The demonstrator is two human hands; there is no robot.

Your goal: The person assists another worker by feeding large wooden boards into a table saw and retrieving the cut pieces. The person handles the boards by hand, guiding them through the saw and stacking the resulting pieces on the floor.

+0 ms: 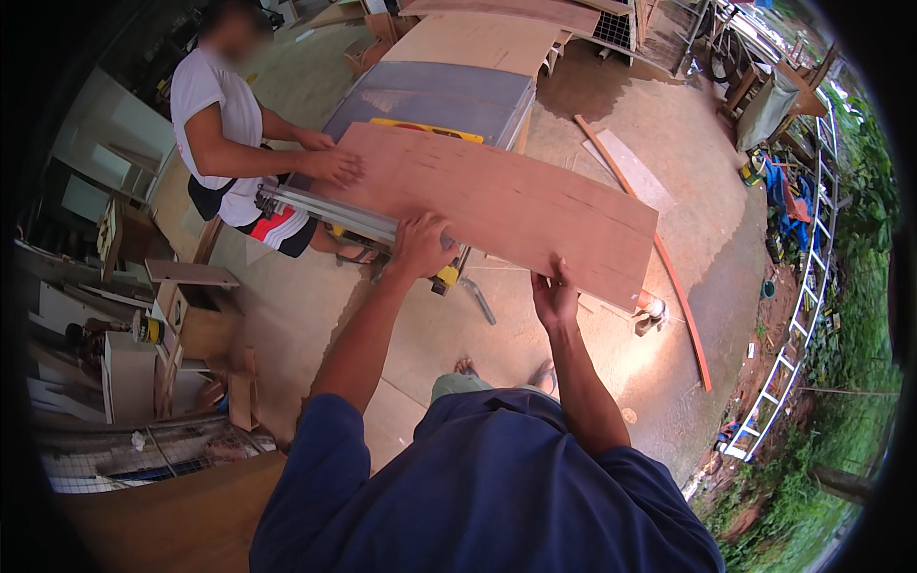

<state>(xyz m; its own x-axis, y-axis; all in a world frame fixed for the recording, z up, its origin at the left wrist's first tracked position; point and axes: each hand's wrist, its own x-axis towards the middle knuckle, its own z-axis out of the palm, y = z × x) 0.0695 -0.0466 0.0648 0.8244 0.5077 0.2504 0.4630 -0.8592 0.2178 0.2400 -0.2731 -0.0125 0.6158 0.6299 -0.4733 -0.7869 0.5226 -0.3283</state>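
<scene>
Gripping the near edge of the long reddish-brown plywood sheet (pixel 497 205), we close our left hand (pixel 420 246) over it by the saw's silver rail (pixel 330 215) and our right hand (pixel 554 298) under its overhanging end. The sheet lies flat on the grey tabletop (pixel 430 95); we should keep it level. Opposite, a co-worker's hand (pixel 334 167) presses it down.

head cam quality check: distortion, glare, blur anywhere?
Head view: strong fisheye, black vignette at the rim, the plywood sheet edges bow; soft daylight, no hard shadows; pale sheen on the table saw top; left hand and right hand sharp; the co-worker's face is blurred.
</scene>
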